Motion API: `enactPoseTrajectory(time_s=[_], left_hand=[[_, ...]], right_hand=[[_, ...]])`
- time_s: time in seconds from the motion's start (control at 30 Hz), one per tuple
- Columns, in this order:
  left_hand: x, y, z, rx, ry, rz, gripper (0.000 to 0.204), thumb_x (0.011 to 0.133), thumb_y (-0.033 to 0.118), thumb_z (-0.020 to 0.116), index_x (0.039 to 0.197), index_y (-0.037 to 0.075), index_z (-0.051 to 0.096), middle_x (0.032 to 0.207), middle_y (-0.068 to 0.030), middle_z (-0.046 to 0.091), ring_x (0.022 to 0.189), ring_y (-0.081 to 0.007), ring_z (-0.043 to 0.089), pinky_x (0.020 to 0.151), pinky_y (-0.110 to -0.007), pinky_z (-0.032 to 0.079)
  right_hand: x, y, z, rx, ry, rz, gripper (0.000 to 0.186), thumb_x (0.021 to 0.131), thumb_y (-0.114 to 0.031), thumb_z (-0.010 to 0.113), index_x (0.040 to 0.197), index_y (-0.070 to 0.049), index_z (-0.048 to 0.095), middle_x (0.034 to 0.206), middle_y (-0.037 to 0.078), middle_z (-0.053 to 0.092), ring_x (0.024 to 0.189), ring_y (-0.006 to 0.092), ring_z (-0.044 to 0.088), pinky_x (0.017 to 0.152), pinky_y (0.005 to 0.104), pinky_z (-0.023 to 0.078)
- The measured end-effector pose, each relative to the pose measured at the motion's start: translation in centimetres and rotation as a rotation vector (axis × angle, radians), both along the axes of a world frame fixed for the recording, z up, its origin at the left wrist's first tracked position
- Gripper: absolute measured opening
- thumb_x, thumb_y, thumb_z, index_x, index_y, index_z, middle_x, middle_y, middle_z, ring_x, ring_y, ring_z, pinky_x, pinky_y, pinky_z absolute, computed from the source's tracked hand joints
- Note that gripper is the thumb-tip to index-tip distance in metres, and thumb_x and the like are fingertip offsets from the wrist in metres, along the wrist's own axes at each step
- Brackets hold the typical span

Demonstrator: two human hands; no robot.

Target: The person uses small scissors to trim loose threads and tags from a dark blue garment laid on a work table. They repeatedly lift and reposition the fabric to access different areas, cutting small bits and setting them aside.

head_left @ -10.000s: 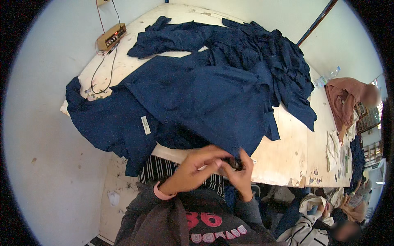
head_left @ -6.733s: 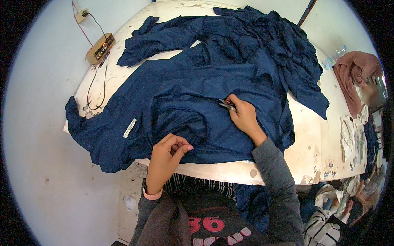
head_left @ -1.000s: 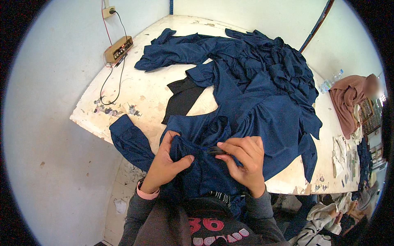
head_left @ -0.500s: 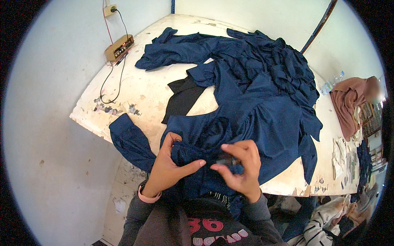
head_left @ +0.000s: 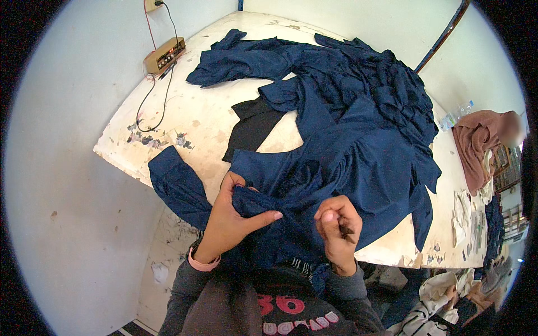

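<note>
A navy blue garment lies spread over the near part of the table, its near edge hanging toward my body. My left hand grips a gathered fold of it, fingers tucked behind the cloth and the thumb stretched across the front. To the right, above the same cloth, my right hand is closed, thumb against the bent fingers. A small dark tool shows in that palm; its exact kind is mostly hidden. One sleeve droops over the table's left edge.
More navy garments are heaped across the table, with a black cloth piece beside them. A tan control box with cables hangs at the left wall. A plastic bottle and a person in a brown covering are at right.
My right hand has drawn back to the right from the fold, and its fingers have closed round the small tool. My left hand keeps its hold on the cloth. The view has shifted slightly.
</note>
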State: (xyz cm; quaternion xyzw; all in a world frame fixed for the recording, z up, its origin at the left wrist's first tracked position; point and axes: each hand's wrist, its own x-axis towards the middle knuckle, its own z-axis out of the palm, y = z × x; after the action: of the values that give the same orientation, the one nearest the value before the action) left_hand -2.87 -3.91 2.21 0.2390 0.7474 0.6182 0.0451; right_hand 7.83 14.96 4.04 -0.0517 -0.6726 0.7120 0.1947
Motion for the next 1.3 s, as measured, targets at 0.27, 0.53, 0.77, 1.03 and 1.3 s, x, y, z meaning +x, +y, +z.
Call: enactPoseTrajectory(time_s=[0.27, 0.53, 0.77, 1.03, 1.3], left_hand=[[0.2, 0.4, -0.2, 0.125, -0.19, -0.015, 0.063, 0.07, 0.016, 0.092, 0.111, 0.004, 0.046, 0.107, -0.0068, 0.054, 0.103, -0.0143, 0.052, 0.094, -0.029, 0.044], [0.8, 1.4, -1.5, 0.165, -0.007, -0.088, 0.058, 0.072, 0.011, 0.09, 0.104, 0.006, 0.042, 0.102, -0.0076, 0.055, 0.096, -0.0138, 0.055, 0.092, -0.03, 0.049], [0.0, 0.3, -1.0, 0.188, -0.283, -0.193, 0.063, 0.067, 0.016, 0.095, 0.102, 0.007, 0.044, 0.1, -0.0038, 0.053, 0.102, -0.0118, 0.056, 0.091, -0.028, 0.046], [-0.1, 0.0, -0.7, 0.102, -0.22, -0.131, 0.064, 0.066, 0.017, 0.094, 0.105, 0.007, 0.045, 0.101, -0.0015, 0.047, 0.103, -0.0113, 0.048, 0.094, -0.026, 0.04], [-0.3, -0.1, -0.2, 0.074, -0.182, -0.074, 0.067, 0.066, 0.022, 0.094, 0.11, 0.006, 0.046, 0.104, -0.0023, 0.046, 0.104, -0.0125, 0.043, 0.097, -0.024, 0.035]], right_hand=[[-1.0, -0.2, 0.3, 0.996, 0.282, -0.198, 0.045, 0.064, -0.017, 0.084, 0.107, -0.014, 0.074, 0.079, 0.001, 0.061, 0.066, 0.0179, 0.058, 0.059, 0.0324, 0.037], [-2.6, -1.8, -0.7, 1.24, 0.315, -0.2, 0.019, 0.081, -0.015, 0.072, 0.097, -0.008, 0.064, 0.074, -0.003, 0.053, 0.061, 0.0115, 0.052, 0.057, 0.0301, 0.034], [-1.7, 0.2, -0.9, -0.399, -0.146, 0.373, 0.027, 0.099, -0.03, 0.063, 0.094, -0.005, 0.055, 0.08, -0.001, 0.046, 0.057, 0.0029, 0.031, 0.048, 0.0202, 0.02], [0.2, 1.9, 1.0, 0.282, 0.019, 0.533, 0.022, 0.084, -0.018, 0.08, 0.098, -0.006, 0.068, 0.079, 0.004, 0.062, 0.069, 0.0141, 0.057, 0.064, 0.0282, 0.038], [0.9, 0.8, 1.7, 1.002, 0.174, -0.136, 0.037, 0.072, -0.013, 0.083, 0.107, -0.01, 0.071, 0.093, 0.004, 0.071, 0.075, 0.0213, 0.062, 0.068, 0.0348, 0.038]])
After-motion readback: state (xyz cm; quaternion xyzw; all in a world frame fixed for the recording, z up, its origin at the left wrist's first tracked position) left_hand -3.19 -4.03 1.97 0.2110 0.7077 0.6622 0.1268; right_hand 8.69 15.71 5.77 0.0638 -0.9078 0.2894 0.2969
